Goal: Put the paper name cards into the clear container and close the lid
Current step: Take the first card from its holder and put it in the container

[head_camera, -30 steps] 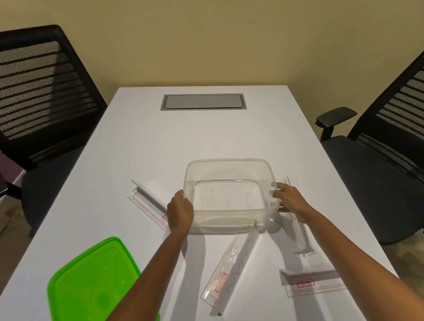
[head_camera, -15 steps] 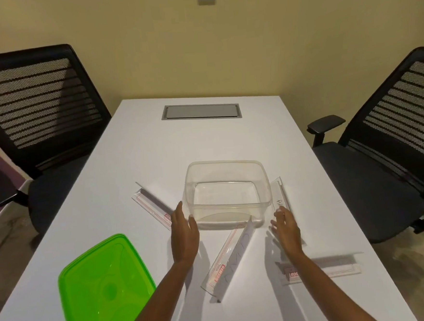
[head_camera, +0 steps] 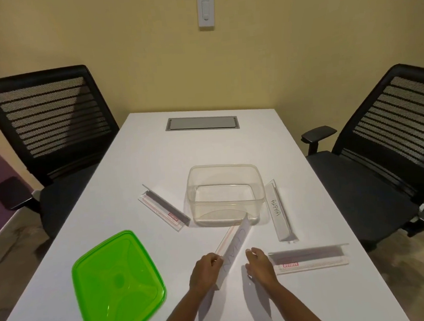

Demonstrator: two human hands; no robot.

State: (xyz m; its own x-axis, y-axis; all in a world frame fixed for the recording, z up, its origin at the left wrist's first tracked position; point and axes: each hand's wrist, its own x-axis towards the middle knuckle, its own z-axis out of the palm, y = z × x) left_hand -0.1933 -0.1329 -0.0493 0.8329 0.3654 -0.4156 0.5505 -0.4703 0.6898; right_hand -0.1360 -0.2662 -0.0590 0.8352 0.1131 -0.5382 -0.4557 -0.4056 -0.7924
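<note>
An empty clear container (head_camera: 225,194) stands mid-table with no lid on it. Its green lid (head_camera: 118,284) lies flat at the near left. Several clear name card holders lie around it: one at the left (head_camera: 163,207), one marked ALPHA at the right (head_camera: 277,210), one at the near right (head_camera: 309,258), and a central one (head_camera: 234,244) leaning toward the container's front. My left hand (head_camera: 205,271) grips the central holder's near left side. My right hand (head_camera: 259,263) sits just right of that holder with curled fingers; whether it touches is unclear.
The white table (head_camera: 205,150) has a grey cable hatch (head_camera: 202,123) at its far end. Black mesh chairs stand at the left (head_camera: 48,126) and right (head_camera: 385,148). A wall switch (head_camera: 205,10) hangs on the yellow wall.
Both hands let go of the container and drew back toward me. They now sit at the near end of the central name card holder, the left one gripping it. The view tilted upward.
</note>
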